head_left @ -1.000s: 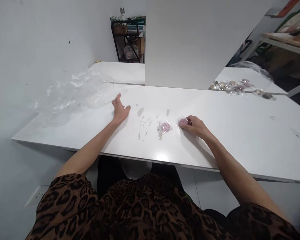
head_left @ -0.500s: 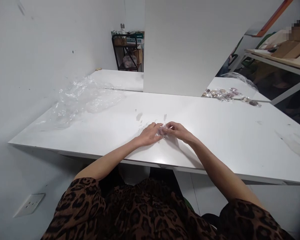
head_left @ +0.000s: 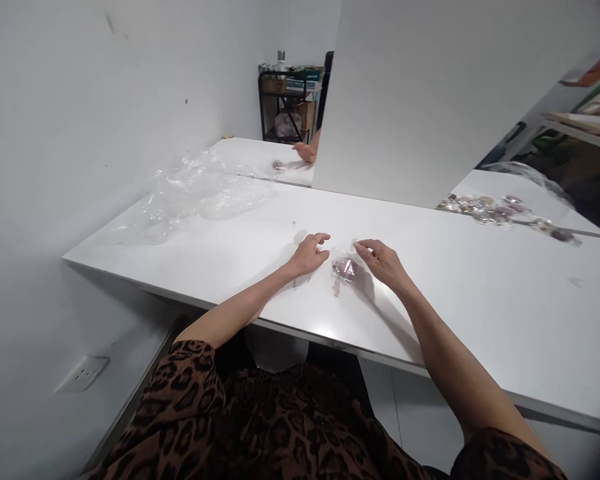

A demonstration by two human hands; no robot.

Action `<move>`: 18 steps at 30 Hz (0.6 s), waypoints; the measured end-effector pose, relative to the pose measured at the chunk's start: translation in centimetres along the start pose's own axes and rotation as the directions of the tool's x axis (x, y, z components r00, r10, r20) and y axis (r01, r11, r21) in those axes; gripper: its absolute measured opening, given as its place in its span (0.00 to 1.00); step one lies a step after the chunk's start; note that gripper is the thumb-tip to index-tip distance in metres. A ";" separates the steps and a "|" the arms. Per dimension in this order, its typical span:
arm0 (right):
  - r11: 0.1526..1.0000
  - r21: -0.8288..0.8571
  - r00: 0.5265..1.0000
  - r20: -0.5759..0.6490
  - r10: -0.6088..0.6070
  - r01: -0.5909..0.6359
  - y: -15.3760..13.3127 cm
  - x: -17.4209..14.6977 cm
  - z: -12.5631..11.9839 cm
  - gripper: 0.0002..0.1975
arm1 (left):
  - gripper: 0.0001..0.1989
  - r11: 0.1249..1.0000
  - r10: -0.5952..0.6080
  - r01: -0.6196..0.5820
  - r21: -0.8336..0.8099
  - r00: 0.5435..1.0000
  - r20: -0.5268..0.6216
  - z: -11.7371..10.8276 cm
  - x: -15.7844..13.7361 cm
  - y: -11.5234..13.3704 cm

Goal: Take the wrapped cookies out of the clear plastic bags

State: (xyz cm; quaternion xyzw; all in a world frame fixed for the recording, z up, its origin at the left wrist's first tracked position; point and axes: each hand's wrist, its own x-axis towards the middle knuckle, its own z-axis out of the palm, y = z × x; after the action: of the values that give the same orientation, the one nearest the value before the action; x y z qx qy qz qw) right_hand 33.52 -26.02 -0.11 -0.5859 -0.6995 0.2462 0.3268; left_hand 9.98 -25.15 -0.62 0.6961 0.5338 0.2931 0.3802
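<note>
Fingers, left hand point(head_left: 307, 256): spread and loosely curved, resting on the white smooth counter point(head_left: 480, 293) just left of the small clear plastic packet with a purple-pink piece inside point(head_left: 347, 268); they hold nothing.
Fingers, right hand point(head_left: 383, 261): half open, the tips pointing toward the upper right edge of the packet; I cannot tell if they touch the wrap, and they do not close on it.
Position of packet: it lies flat on the counter between the two hands, near the front edge, apart from the other things.
Step in hand: as I judge, the hands are arranging or flattening this one packet on the counter, both sides framed by the fingers.
Next move needs: probably a light pinch on the thin wrap edge, because the film is slippery and lies flat; a too strong press can crumple it.
Material of packet: thin, glossy, wrinkled film; the piece inside looks rounded and dark pink.
Counter surface: hard, shiny, with some small pale smears near the left hand.
Crumpled clear plastic sheet point(head_left: 200, 190): big, soft, heaped at the far left of the counter, well apart from the hands.
Row of small wrapped pieces point(head_left: 500, 210): brown and purple tones, far right, on the next surface.
Another person's hand point(head_left: 305, 152): seen behind the white partition panel point(head_left: 430, 100).
</note>
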 end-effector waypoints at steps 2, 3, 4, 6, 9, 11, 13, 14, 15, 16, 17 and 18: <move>1.000 -0.024 1.000 -0.001 -0.001 0.001 0.1 0.7 0.0 0.36 | 0.25 1.000 -0.020 0.019 -0.007 0.999 -0.047 -1.1 0.8 -0.2; 0.999 -0.037 1.000 0.002 0.004 -0.004 0.2 1.0 0.1 0.36 | 0.24 1.000 -0.030 0.030 -0.005 0.997 -0.074 -1.8 1.2 -0.4; 0.999 -0.047 1.000 0.011 0.010 -0.009 0.3 1.2 0.3 0.36 | 0.24 0.999 -0.042 0.043 0.003 0.994 -0.101 -2.4 1.8 -0.6; 0.999 -0.052 0.998 0.056 0.009 -0.006 0.5 1.2 1.0 0.35 | 0.23 0.997 -0.062 0.069 0.041 0.986 -0.156 -3.9 3.1 -1.0; 0.998 -0.027 0.990 0.131 -0.045 0.049 0.8 0.8 2.1 0.32 | 0.23 0.987 -0.062 0.095 0.131 0.968 -0.242 -6.4 5.7 -1.9; 0.997 -0.010 0.986 0.146 -0.079 0.081 0.9 0.4 2.5 0.30 | 0.25 0.976 -0.051 0.109 0.187 0.956 -0.288 -8.1 8.0 -2.5; 0.997 0.005 0.986 0.148 -0.078 0.078 0.9 0.1 2.7 0.27 | 0.27 0.961 -0.044 0.129 0.246 0.945 -0.323 -9.7 10.8 -3.1; 0.998 0.012 0.986 0.148 -0.069 0.068 0.9 0.0 2.7 0.27 | 0.28 0.950 -0.044 0.144 0.278 0.940 -0.338 -10.5 12.3 -3.4; 0.998 0.017 0.987 0.148 -0.062 0.060 0.9 -0.1 2.6 0.26 | 0.29 0.937 -0.043 0.160 0.310 0.934 -0.353 -11.2 13.9 -3.8; 0.998 0.021 0.987 0.148 -0.059 0.057 0.9 -0.1 2.6 0.25 | 0.30 0.922 -0.043 0.179 0.342 0.928 -0.371 -11.8 15.5 -4.2; 0.998 0.024 0.988 0.143 -0.061 0.058 1.0 -0.1 2.6 0.25 | 0.30 0.906 -0.042 0.200 0.372 0.919 -0.391 -12.4 17.3 -4.7; 0.998 0.025 0.989 0.137 -0.063 0.060 1.0 -0.1 2.6 0.24 | 0.31 0.889 -0.044 0.225 0.399 0.909 -0.415 -12.9 19.0 -5.3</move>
State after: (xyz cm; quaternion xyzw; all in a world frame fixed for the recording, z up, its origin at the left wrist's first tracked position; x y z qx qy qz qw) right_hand 32.26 -25.83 -2.53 -0.5424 -0.7355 0.2831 0.2912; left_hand 1.64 -3.24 1.90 0.6505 0.6992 0.2719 0.1183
